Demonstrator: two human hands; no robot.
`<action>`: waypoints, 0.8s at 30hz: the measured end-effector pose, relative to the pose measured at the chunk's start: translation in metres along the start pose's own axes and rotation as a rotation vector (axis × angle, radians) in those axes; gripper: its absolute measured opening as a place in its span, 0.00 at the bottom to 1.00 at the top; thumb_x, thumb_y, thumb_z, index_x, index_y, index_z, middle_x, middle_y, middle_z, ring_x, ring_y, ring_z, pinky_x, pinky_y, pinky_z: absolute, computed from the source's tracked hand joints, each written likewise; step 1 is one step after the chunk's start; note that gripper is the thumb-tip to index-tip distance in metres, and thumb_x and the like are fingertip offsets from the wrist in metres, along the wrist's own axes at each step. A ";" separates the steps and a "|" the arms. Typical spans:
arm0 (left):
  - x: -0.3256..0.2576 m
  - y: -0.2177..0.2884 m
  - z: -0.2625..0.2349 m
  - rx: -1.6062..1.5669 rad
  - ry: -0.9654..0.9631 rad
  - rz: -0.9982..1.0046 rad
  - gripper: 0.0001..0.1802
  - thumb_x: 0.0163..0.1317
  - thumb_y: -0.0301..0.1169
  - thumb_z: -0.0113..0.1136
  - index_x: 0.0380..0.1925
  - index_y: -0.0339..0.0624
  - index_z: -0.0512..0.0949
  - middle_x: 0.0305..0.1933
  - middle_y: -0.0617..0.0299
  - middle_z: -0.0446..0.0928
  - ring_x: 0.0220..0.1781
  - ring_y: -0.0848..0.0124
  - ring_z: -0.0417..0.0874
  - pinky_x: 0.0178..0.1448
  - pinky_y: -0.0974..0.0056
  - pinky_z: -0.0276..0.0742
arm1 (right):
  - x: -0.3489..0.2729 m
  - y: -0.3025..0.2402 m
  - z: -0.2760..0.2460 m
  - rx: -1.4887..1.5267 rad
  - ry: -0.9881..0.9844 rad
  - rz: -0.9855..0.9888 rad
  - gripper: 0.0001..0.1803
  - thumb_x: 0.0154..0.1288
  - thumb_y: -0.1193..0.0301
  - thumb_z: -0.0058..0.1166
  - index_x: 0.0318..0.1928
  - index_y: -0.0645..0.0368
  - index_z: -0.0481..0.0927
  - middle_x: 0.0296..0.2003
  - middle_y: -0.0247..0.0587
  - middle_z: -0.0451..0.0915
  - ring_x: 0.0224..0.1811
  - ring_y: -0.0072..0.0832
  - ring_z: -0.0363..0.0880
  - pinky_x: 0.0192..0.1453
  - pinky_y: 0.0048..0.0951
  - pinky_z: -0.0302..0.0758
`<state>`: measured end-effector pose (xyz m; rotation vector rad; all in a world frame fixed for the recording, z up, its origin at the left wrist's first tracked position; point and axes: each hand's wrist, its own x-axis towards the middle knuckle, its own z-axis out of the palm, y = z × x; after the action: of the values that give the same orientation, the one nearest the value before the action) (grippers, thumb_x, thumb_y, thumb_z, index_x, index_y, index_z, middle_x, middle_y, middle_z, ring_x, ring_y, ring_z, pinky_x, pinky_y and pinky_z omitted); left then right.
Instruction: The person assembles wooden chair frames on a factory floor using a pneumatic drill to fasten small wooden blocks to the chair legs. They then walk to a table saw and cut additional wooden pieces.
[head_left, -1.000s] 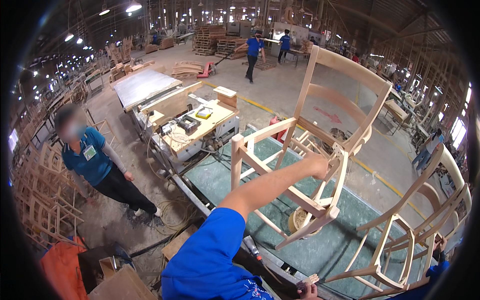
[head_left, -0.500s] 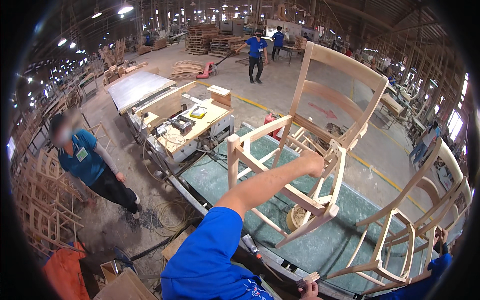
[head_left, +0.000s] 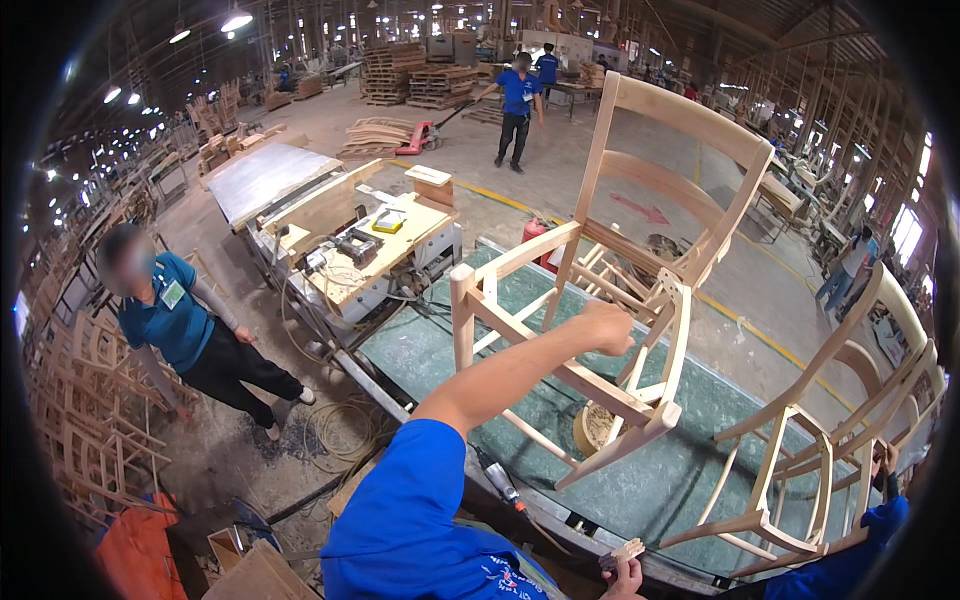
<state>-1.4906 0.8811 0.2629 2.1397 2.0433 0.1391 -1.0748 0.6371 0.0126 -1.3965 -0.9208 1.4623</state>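
Observation:
An unfinished wooden chair frame (head_left: 605,395) stands in front of me on a green-topped table (head_left: 430,350), its backrest on the far side. My left arm reaches across the open seat frame. My left hand (head_left: 606,328) is closed in a fist among the seat rails; its fingers face away, so anything inside is hidden. Low at the picture's bottom edge, my right hand (head_left: 624,578) pinches a small pale wooden block (head_left: 628,550) with a ridged end and a dark side. A round tub (head_left: 594,428) of pale bits sits behind the chair's front leg.
A grey hand tool (head_left: 500,482) lies along the table's near edge. More chair frames (head_left: 790,470) stand at right, beside a co-worker's blue sleeve (head_left: 885,525). Left are a workbench (head_left: 345,285) with tools and a person in teal (head_left: 175,310). Hoses (head_left: 340,430) lie on the floor.
My left hand has shifted slightly left and toward me within the chair frame. My right hand still holds the block. The person in teal has stepped, and the view has tilted a little.

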 end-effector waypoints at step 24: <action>-0.151 0.111 0.109 -1.056 -0.248 0.537 0.28 0.70 0.40 0.68 0.66 0.39 0.77 0.53 0.52 0.86 0.50 0.66 0.88 0.53 0.59 0.83 | 0.031 -0.118 0.039 0.075 -0.064 -0.509 0.28 0.65 0.69 0.65 0.63 0.64 0.73 0.54 0.37 0.77 0.56 0.28 0.78 0.60 0.35 0.79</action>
<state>-1.3686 0.7188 0.1866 1.7569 0.8460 0.7701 -1.1002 0.7072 0.1161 -0.9692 -1.1491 1.1423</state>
